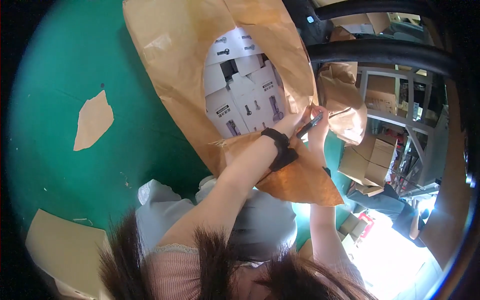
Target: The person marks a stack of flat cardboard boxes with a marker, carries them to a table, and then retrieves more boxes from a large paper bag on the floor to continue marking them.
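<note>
A large brown paper sack (160, 60) lies before me, torn open in an oval. Through the hole show several white boxes (245, 100) printed with small dark pictures. My left hand (299, 120) is at the right edge of the hole, its fingers closed at the paper and partly hidden. Close beside it, my right hand (320, 122) grips a slim dark marker pen (309, 126), held at a slant. A loose flap of brown paper (300, 175) hangs toward me, under my left wrist with its black band (281, 149).
A torn paper scrap (94, 121) lies on the green floor (65, 170) at left, with a cardboard piece (65, 245) nearer. Black curved bars (380, 50) cross the upper right. Beyond stand a metal rack (412, 100), an open carton (370, 162) and another person (395, 207).
</note>
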